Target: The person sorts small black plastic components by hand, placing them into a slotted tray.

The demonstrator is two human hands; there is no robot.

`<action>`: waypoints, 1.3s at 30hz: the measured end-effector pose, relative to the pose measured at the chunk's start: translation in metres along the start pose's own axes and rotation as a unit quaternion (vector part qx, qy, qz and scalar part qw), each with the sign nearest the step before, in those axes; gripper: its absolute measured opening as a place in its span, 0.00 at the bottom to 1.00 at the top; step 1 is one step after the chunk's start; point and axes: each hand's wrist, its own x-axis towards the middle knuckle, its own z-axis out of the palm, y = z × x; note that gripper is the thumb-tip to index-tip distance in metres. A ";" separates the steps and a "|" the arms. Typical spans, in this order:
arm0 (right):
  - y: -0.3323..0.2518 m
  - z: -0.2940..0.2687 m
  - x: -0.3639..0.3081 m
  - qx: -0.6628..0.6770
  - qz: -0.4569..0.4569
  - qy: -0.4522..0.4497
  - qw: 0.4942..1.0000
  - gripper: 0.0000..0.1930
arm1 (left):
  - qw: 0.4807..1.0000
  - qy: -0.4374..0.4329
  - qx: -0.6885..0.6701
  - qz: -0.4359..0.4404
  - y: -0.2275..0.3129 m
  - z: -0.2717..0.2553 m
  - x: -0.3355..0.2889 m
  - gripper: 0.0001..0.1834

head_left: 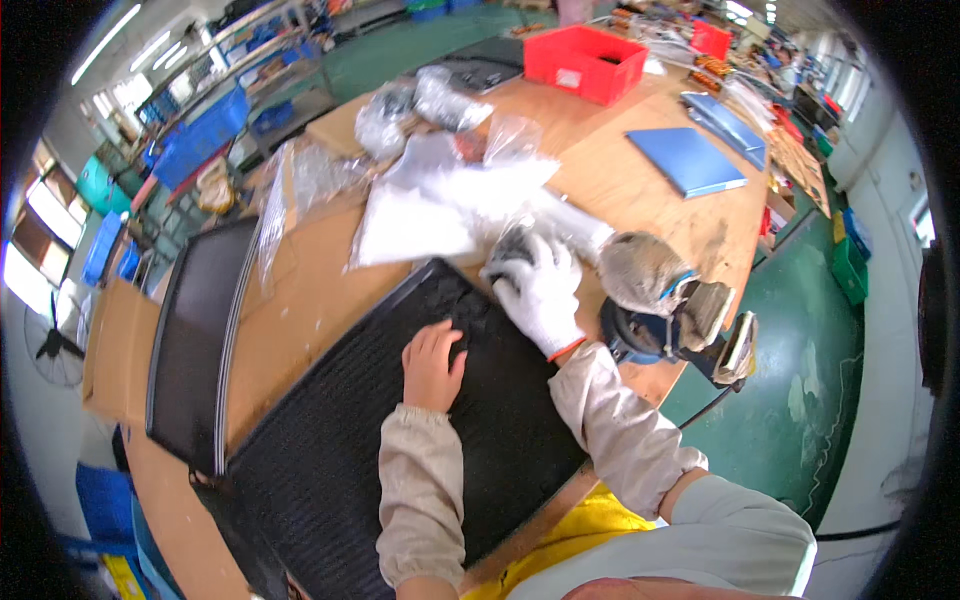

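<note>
1. The bare left hand [432,366] rests on the upper part of a large, black, rectangular panel with a ribbed surface [400,450]; its fingers are slightly bent, and it grips nothing visible.
2. The right hand [541,292], in a white knitted glove with an orange-edged cuff, lies near the panel's upper right edge, its fingers curved over a dark grey, rounded object [512,243]; whether they close firmly on it cannot be told.
3. The panel lies flat and slanted on a brown wooden table [590,130], directly before the person.
4. Just right of the gloved hand stands a dark blue power tool [632,333] with a beige cloth bag [640,270].
5. Beyond the hands lies a heap of clear and white plastic bags [430,205].
6. Left of the panel stands a narrower black panel with silvery edging [195,340].
7. Farther off are a flat blue rectangular item [686,160] and an open red plastic bin [580,65].
</note>
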 end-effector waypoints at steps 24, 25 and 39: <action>0.012 -0.051 -0.002 -0.114 0.003 -0.423 0.899 0.17 | 0.998 -0.056 0.024 -0.012 0.003 0.002 -0.005 0.17; 0.017 -0.049 -0.004 -0.105 -0.004 -0.422 0.900 0.18 | 0.998 -0.065 0.021 -0.014 0.002 0.004 -0.004 0.19; 0.045 -0.038 -0.014 0.026 -0.056 -0.336 0.940 0.11 | 0.999 0.009 -0.043 -0.009 0.005 0.002 0.001 0.20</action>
